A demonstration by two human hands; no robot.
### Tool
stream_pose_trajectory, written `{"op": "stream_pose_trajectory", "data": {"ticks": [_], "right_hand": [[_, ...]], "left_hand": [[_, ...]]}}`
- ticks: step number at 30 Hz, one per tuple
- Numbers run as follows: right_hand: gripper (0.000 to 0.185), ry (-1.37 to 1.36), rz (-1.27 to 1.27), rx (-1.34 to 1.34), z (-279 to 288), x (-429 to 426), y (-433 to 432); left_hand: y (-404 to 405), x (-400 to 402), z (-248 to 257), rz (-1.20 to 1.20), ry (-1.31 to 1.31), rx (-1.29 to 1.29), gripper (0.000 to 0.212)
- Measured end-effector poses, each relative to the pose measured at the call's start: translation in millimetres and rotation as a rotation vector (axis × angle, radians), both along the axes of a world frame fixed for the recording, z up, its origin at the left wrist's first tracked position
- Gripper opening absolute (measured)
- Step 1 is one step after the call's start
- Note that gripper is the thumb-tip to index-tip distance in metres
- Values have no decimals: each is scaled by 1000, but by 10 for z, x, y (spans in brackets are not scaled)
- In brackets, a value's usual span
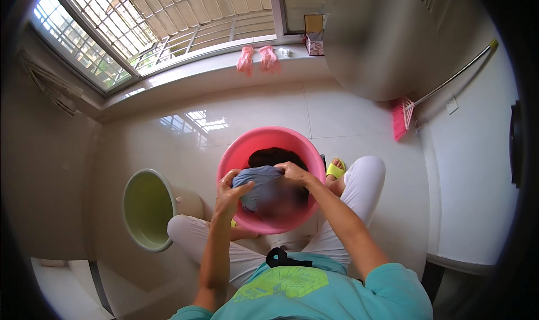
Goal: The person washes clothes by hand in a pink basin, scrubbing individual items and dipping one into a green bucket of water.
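Note:
A pink plastic basin [229,162] stands on the floor between my knees. Over it, a blue-grey cloth [257,177] is stretched between my two hands. On the cloth's left end, my left hand [232,190] grips with the thumb across the near side. My right hand [294,172] pinches the upper right end of the same cloth. Dark fabric [276,155] lies in the basin behind the cloth. The near middle of the basin is blurred, so what lies there cannot be made out.
Left of my knee is a pale green bucket [147,212]. A pink broom [402,117] leans against the right wall. Pink gloves [268,58] and a patterned box [315,45] rest on the windowsill [189,77]. A blurred round shape [379,42] covers the upper right.

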State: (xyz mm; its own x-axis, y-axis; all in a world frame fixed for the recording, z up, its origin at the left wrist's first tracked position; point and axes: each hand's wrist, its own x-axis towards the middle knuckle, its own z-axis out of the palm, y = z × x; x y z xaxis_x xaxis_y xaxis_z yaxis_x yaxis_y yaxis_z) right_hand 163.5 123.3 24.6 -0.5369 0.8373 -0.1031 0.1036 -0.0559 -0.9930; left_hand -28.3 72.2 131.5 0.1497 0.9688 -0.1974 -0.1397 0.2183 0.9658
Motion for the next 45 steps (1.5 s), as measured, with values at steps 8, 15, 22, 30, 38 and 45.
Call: {"op": "stream_pose_trajectory", "data": {"ticks": [8,15,22,30,38,45], "right_hand": [[38,240,-292,79,458,-339,-16],[36,-623,-270,631,801,-790,-477],[28,-457,-497,598,320,-636,-145],[25,-407,-371,595,435,-634,-389],[28,-572,-391,491,306,-564,-158],[40,-302,68,24,204,13,88]], "left_hand": [[157,-222,-1129,137,-718,-554,38],[225,182,-1548,-17,-1081,-330,25],[192,440,-1293,296,-784,-515,20],[256,137,-1247,42,-908,-476,21],[197,260,-1069,194,-428,-459,20],[153,-154,-786,192,-252,-230,15]]}}
